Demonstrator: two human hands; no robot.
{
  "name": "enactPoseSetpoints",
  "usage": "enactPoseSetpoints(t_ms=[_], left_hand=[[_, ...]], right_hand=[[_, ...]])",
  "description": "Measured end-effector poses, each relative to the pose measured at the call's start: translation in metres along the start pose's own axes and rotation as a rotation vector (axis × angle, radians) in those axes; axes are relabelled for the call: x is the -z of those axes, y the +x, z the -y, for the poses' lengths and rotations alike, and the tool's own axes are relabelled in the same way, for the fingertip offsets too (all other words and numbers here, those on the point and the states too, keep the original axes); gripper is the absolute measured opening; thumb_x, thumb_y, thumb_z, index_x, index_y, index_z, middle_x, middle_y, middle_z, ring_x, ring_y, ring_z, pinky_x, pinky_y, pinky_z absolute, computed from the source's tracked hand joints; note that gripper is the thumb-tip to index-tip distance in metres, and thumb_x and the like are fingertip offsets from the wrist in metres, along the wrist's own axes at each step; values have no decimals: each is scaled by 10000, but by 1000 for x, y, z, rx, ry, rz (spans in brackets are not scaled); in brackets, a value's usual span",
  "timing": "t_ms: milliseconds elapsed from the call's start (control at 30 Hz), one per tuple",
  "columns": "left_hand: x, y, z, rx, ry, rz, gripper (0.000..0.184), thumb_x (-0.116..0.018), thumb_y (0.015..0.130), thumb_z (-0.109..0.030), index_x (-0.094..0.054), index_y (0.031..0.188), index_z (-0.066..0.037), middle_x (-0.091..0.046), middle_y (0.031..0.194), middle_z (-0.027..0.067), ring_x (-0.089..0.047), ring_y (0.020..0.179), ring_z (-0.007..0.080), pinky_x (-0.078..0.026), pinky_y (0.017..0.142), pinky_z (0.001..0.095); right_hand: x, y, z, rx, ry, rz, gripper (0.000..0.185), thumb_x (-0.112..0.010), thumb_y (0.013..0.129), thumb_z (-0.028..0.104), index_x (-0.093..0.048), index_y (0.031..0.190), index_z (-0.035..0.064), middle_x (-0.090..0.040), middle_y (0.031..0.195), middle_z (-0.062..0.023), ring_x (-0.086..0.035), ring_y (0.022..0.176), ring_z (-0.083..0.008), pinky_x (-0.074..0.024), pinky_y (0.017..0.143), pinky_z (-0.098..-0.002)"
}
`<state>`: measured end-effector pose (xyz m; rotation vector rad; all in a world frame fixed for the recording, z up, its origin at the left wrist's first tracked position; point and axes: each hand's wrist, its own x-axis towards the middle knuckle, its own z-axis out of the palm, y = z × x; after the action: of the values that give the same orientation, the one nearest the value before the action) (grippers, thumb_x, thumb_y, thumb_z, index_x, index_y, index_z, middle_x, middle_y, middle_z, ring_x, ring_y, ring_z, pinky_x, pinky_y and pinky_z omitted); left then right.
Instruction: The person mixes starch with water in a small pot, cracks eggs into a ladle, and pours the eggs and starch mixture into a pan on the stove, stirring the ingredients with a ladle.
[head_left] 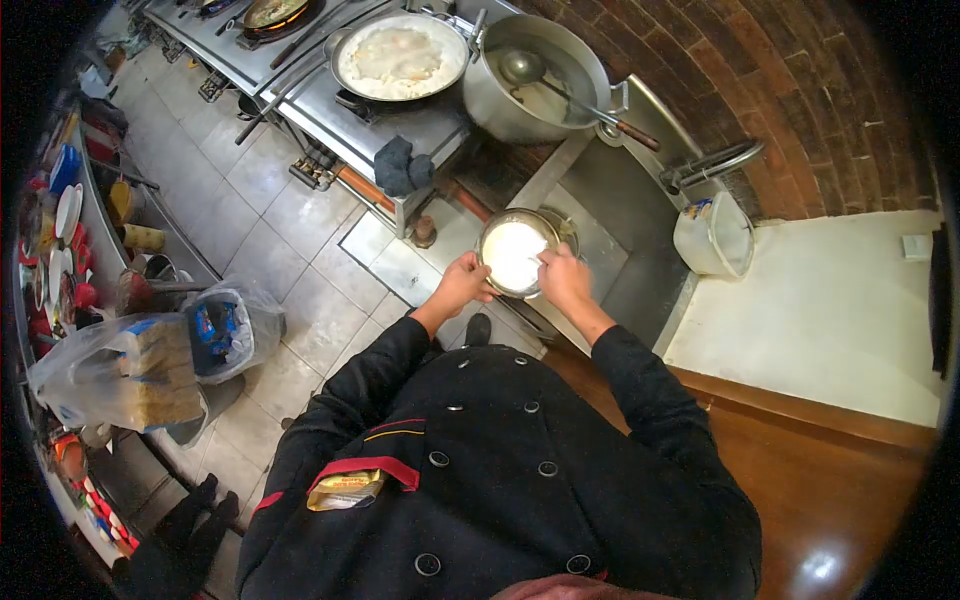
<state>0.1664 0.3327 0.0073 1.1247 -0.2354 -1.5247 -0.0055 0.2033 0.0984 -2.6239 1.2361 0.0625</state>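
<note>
Left hand [462, 282] grasps the metal bowl [487, 236] of white mixture [513, 255], by the sink's [645, 215] left side; whether the right hand [566, 279] grips anything, I cannot tell. Probably mixing; further strokes call for steadying the bowl.

The bowl [500, 214] is showing smooth, shiny metal – the large pot [492, 120], also metal, is looking duller. Rough, matt brick is facing the wall [700, 80], glossy clear plastic is forming the bag [80, 372], matt cloth the jacket [492, 490].
</note>
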Motion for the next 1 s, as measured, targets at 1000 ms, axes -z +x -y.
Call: enactPoseSetpoints(t_ms=[1000], left_hand=[[-88,-24,10,-291,-173,-407,104,-569,975,-77,-476,929,-64,-643,912,111,-712,707,244,-626,668,338]], right_hand=[[46,36,-48,549,96,87,203,-586,810,134,-758,881,52,-647,1035,-237,-692,832,-398,-549,781,-503]])
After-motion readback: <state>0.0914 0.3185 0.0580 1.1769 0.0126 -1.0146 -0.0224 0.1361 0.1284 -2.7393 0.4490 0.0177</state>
